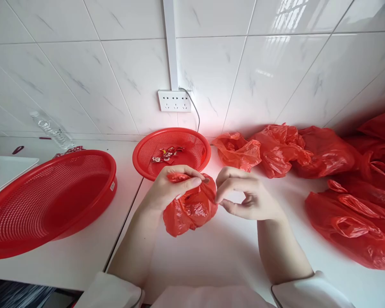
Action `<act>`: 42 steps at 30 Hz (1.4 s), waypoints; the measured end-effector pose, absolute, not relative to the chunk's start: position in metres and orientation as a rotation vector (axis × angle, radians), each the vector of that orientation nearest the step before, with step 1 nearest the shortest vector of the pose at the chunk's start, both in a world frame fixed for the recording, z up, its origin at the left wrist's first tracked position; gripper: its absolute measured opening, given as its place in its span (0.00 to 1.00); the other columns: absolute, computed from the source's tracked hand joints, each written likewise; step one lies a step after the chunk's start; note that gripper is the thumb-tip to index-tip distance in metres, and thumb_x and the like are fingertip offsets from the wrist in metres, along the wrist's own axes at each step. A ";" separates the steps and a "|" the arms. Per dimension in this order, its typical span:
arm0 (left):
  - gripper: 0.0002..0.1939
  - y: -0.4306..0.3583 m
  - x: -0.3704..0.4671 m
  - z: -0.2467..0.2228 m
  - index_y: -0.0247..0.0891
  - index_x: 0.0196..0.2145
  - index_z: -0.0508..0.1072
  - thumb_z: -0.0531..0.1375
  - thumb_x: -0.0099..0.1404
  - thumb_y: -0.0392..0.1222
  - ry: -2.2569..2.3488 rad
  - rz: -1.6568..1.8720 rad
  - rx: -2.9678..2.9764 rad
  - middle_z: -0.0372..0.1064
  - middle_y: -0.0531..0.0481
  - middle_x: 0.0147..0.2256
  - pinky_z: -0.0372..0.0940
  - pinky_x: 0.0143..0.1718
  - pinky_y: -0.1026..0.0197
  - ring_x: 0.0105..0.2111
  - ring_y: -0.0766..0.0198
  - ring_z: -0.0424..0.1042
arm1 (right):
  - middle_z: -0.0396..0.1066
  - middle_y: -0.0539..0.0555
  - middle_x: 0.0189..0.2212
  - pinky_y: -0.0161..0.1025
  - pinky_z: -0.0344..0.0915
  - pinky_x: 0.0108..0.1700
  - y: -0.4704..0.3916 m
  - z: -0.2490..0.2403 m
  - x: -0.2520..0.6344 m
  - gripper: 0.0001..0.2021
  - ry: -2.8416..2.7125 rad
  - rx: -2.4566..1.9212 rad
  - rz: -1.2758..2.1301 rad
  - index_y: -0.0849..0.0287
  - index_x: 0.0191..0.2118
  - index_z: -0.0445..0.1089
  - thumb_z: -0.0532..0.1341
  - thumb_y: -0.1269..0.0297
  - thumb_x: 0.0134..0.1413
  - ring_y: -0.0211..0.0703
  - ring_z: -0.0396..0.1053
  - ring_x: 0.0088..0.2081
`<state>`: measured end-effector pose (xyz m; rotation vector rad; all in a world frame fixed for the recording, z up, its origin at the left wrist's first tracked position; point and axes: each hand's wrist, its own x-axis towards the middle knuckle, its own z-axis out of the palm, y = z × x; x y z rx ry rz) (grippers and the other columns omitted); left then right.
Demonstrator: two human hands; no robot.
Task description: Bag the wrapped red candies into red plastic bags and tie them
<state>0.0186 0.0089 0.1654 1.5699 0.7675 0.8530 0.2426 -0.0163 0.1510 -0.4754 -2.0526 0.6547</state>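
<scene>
Red plastic bag (192, 214), both hands (162, 190) pinching its edge; small white label (112, 186) on the large red basket (67, 209), illegible.

Red bag (197, 210) in left hand (170, 186)

Bright, diffuse light; gridded glare on the tiles (308, 55) near one o'clock, soft shadow on the table (226, 252) at five, glints on the held bag (191, 207) at six, wide-angle stretch across the basin (69, 205) towards nine
</scene>
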 end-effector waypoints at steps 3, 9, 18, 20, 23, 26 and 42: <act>0.07 0.004 0.017 0.166 0.40 0.39 0.70 0.61 0.61 0.36 0.761 0.791 1.868 0.74 0.49 0.36 0.68 0.35 0.63 0.35 0.65 0.73 | 0.66 0.53 0.36 0.39 0.68 0.41 -0.013 0.149 0.237 0.08 -2.108 -0.545 0.726 0.57 0.36 0.72 0.62 0.76 0.52 0.39 0.67 0.39; 0.13 0.005 0.018 0.152 0.41 0.38 0.70 0.57 0.59 0.26 0.854 1.187 2.809 0.72 0.52 0.35 0.65 0.32 0.66 0.35 0.66 0.72 | 0.64 0.56 0.53 0.46 0.68 0.50 0.007 0.129 0.220 0.13 -1.644 -0.708 1.095 0.52 0.54 0.64 0.53 0.64 0.65 0.42 0.68 0.48; 0.11 0.018 0.022 0.141 0.38 0.32 0.68 0.61 0.57 0.25 0.522 1.807 3.044 0.67 0.50 0.33 0.73 0.40 0.60 0.39 0.62 0.73 | 0.69 0.55 0.47 0.31 0.62 0.23 0.011 0.122 0.215 0.19 -1.593 -0.670 1.360 0.53 0.55 0.63 0.60 0.63 0.59 0.32 0.64 0.28; 0.10 0.018 0.023 0.139 0.38 0.31 0.68 0.62 0.57 0.25 0.504 1.805 2.962 0.67 0.50 0.33 0.73 0.41 0.60 0.40 0.61 0.74 | 0.70 0.53 0.42 0.31 0.61 0.23 0.010 0.123 0.215 0.22 -1.585 -0.644 1.388 0.51 0.58 0.60 0.62 0.63 0.58 0.32 0.63 0.27; 0.10 0.019 0.024 0.135 0.39 0.32 0.68 0.62 0.57 0.27 0.557 1.797 2.842 0.69 0.51 0.33 0.73 0.39 0.62 0.39 0.62 0.75 | 0.69 0.51 0.35 0.33 0.66 0.28 0.009 0.125 0.216 0.15 -1.575 -0.602 1.337 0.55 0.50 0.67 0.63 0.65 0.57 0.34 0.65 0.29; 0.10 0.022 0.022 0.134 0.40 0.32 0.69 0.63 0.56 0.27 0.644 1.790 2.764 0.70 0.52 0.34 0.71 0.34 0.65 0.35 0.65 0.75 | 0.70 0.51 0.34 0.36 0.68 0.34 0.008 0.128 0.219 0.09 -1.583 -0.591 1.271 0.57 0.41 0.70 0.65 0.68 0.54 0.36 0.67 0.33; 0.17 0.030 0.000 0.148 0.45 0.46 0.76 0.60 0.61 0.30 0.584 1.371 2.660 0.77 0.49 0.40 0.70 0.40 0.61 0.38 0.64 0.74 | 0.60 0.44 0.21 0.32 0.52 0.23 0.018 0.125 0.229 0.09 -0.987 -0.689 1.532 0.56 0.34 0.66 0.65 0.66 0.47 0.31 0.51 0.20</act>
